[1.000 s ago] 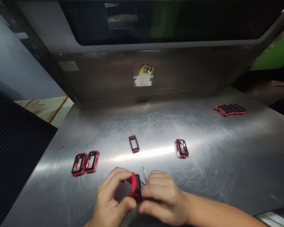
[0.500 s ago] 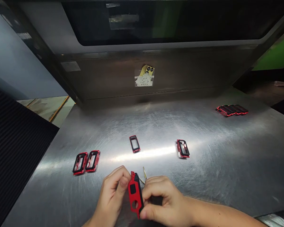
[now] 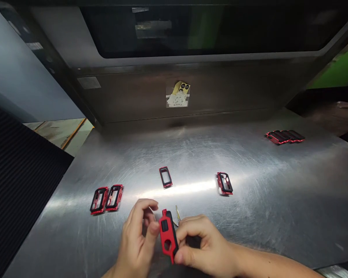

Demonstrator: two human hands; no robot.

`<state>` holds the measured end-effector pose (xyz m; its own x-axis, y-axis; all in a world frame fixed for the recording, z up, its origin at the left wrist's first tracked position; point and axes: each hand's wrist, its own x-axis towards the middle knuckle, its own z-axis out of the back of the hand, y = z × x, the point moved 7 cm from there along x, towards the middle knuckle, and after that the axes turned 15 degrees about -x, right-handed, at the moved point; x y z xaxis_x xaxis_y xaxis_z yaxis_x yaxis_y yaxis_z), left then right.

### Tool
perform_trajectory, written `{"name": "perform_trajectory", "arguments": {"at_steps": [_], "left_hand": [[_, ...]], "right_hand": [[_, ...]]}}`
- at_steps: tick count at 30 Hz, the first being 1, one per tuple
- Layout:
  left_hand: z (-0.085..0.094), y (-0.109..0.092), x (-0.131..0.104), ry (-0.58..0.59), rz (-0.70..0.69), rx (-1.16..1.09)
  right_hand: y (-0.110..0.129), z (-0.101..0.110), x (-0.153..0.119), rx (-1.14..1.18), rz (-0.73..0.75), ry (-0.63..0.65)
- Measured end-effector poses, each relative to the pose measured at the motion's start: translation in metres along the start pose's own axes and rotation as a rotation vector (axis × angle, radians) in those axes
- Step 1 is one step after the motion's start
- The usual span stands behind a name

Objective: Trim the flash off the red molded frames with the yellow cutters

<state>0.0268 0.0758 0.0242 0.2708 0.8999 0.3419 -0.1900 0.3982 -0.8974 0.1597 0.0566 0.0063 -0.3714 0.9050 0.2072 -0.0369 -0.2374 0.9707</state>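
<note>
While two bare hands meet low in the view, over the near edge of a scratched metal counter (image 3: 258, 216), a small red-and-black case (image 3: 166, 236) stands tilted upright between them. The right hand (image 3: 203, 241) pinches it, thumb and bent fingers gripping the lower part of its black side. The left hand (image 3: 137, 235) is loosely cupped, with a gap between its thumb and curled fingers; its thumb tip is at the case's upper left edge, though whether it touches cannot be told. The case's red face, with a dark rectangle above and a round hole below, is turned toward the left hand.

The step in hand looks like handling and turning this one piece. The next move, as far as this pose suggests, calls for a firm right-hand grip, with the left fingertips free to steady or work on the red side.

Just beyond the case, a thin gold-coloured metal tool (image 3: 177, 212) points away from the body, partly hidden by the right hand; whether it is held or simply lies there is unclear. Farther out, a flat frame (image 3: 168, 185) lies ahead, a pair of similar cases (image 3: 106, 200) to the left, a single case (image 3: 219, 182) to the right, and an overlapping row of cases (image 3: 284, 136) at far right.
</note>
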Motion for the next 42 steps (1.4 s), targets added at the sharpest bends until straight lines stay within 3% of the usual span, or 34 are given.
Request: {"name": "perform_trajectory", "arguments": {"at_steps": [3, 5, 8, 13, 17, 22, 26, 33, 36, 40, 42], "left_hand": [[-0.003, -0.011, -0.006, 0.023, -0.302, 0.227], [-0.009, -0.013, -0.008, 0.083, -0.404, 0.325], [-0.014, -0.017, -0.003, 0.127, -0.429, 0.377], [-0.023, -0.024, 0.008, 0.205, -0.342, 0.279], [-0.030, -0.016, 0.007, 0.255, -0.194, 0.183], [-0.035, 0.006, 0.002, 0.332, 0.139, -0.021], [-0.037, 0.016, -0.001, 0.339, 0.363, -0.177], [-0.042, 0.026, -0.003, 0.297, 0.640, -0.410], [-0.042, 0.037, -0.008, 0.229, 0.818, -0.498], [-0.040, 0.047, -0.014, 0.115, 0.944, -0.513], [-0.041, 0.049, -0.017, 0.111, 0.980, -0.516]], "right_hand": [[-0.010, 0.000, 0.000, 0.116, -0.143, 0.015], [-0.017, -0.002, -0.001, 0.190, -0.239, 0.047], [-0.024, -0.004, -0.001, 0.247, -0.315, 0.082], [-0.025, -0.003, 0.000, 0.217, -0.324, 0.073], [-0.025, -0.002, 0.002, 0.190, -0.331, 0.050], [-0.027, 0.001, 0.001, 0.182, -0.336, 0.023], [-0.029, 0.002, 0.001, 0.169, -0.351, 0.013], [-0.029, 0.003, 0.001, 0.129, -0.335, 0.007], [-0.015, 0.006, 0.001, -0.023, -0.187, -0.039], [0.015, 0.003, -0.001, -0.376, 0.197, -0.059], [0.017, 0.003, -0.002, -0.439, 0.242, -0.072]]}}
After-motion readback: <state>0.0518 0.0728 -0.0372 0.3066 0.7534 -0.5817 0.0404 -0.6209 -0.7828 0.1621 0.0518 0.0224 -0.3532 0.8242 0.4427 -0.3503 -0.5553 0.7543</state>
